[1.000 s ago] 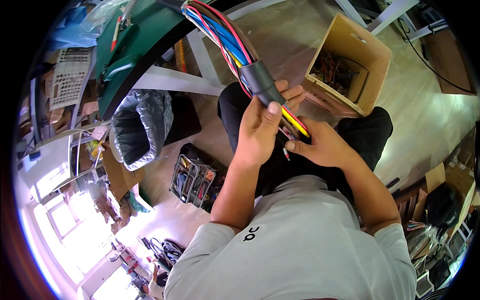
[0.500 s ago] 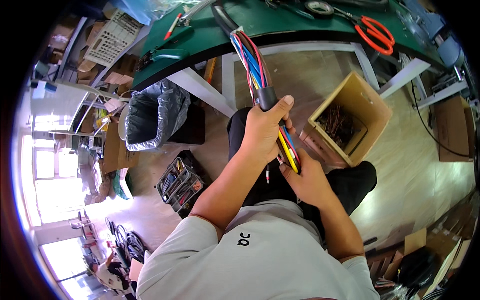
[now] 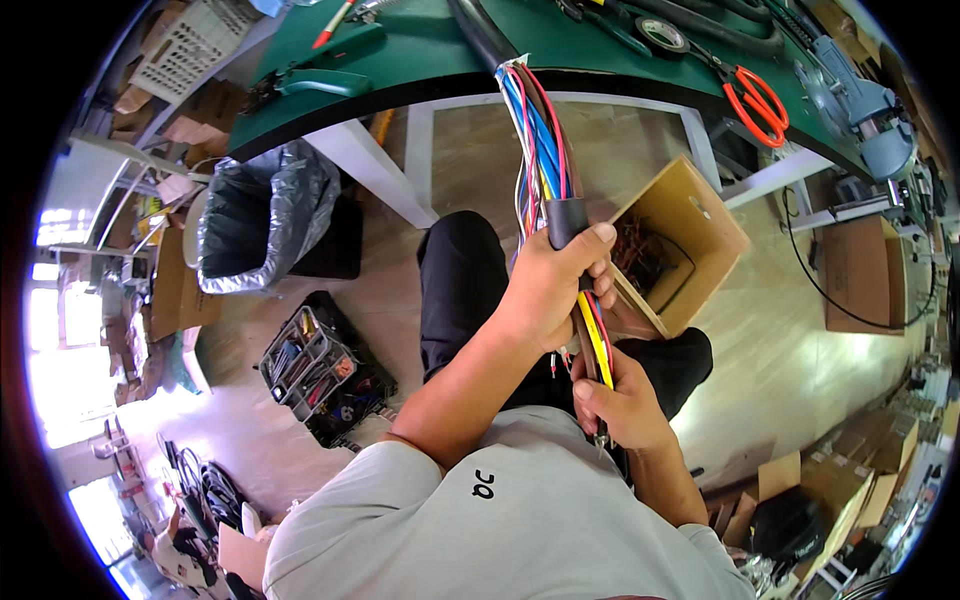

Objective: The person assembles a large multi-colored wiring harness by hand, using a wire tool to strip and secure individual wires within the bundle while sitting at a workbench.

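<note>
Fingers (image 3: 601, 272) tight round sleeve (image 3: 568, 220) and wires (image 3: 597, 340)

1. I can't see the middle of the black sleeve (image 3: 566, 218) behind the left hand (image 3: 552, 288).
2. The top edge crops the black cable (image 3: 482, 36) from my view.
3. Scraps (image 3: 640, 262) in the wooden box (image 3: 708, 255) look too small to identify.

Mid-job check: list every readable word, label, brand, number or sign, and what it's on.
Grey shirt: short dark lettering on the chest; I don't copy it out.
Yellow wire in the right hand: any print too small to read.
Black sleeve in the left hand: none I can make out.
Tape roll: any marking too small to read.
</note>
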Demonstrator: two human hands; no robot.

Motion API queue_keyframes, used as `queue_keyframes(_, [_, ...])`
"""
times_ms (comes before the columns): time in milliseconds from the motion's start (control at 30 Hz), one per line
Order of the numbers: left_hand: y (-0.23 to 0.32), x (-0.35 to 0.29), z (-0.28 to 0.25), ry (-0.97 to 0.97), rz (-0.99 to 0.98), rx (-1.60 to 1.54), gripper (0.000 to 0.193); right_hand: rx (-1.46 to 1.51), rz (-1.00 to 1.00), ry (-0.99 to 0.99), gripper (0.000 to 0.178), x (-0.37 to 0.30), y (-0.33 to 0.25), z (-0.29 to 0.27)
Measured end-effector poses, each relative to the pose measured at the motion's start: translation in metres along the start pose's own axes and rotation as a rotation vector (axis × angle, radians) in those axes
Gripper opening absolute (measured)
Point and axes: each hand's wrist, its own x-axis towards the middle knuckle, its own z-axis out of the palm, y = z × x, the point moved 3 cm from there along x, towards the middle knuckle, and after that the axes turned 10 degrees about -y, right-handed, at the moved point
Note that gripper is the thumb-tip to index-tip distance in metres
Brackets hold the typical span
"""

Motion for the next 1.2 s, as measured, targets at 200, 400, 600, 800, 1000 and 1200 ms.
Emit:
queue_keyframes(200, [0.0, -0.001, 0.003, -0.122, -0.049, -0.136, 0.023, 0.451, 0.095, -0.081, 0.033, -0.009, 0.004, 0.012])
queue_keyframes(400, [0.005, 0.005, 0.001, -0.311, -0.089, -0.236, 0.028, 0.839, 0.09, -0.19, 0.029, -0.011, 0.016, 0.024])
queue_keyframes(600, [0.007, 0.013, -0.002, -0.378, -0.156, -0.279, 0.026, 0.755, 0.074, -0.115, 0.032, -0.011, 0.013, 0.025])
queue_keyframes(800, [0.013, 0.015, 0.001, -0.104, -0.158, -0.034, 0.026, -0.103, 0.163, 0.275, 0.029, -0.012, -0.006, 0.023])
queue_keyframes(1000, [0.013, 0.023, -0.001, 0.059, -0.056, 0.081, 0.021, -1.112, 0.06, 0.688, 0.032, -0.008, 0.004, 0.023])
queue_keyframes(1200, [0.014, 0.023, -0.005, -0.022, -0.014, 0.187, 0.038, -0.675, 0.048, 0.351, 0.041, -0.011, -0.006, 0.009])
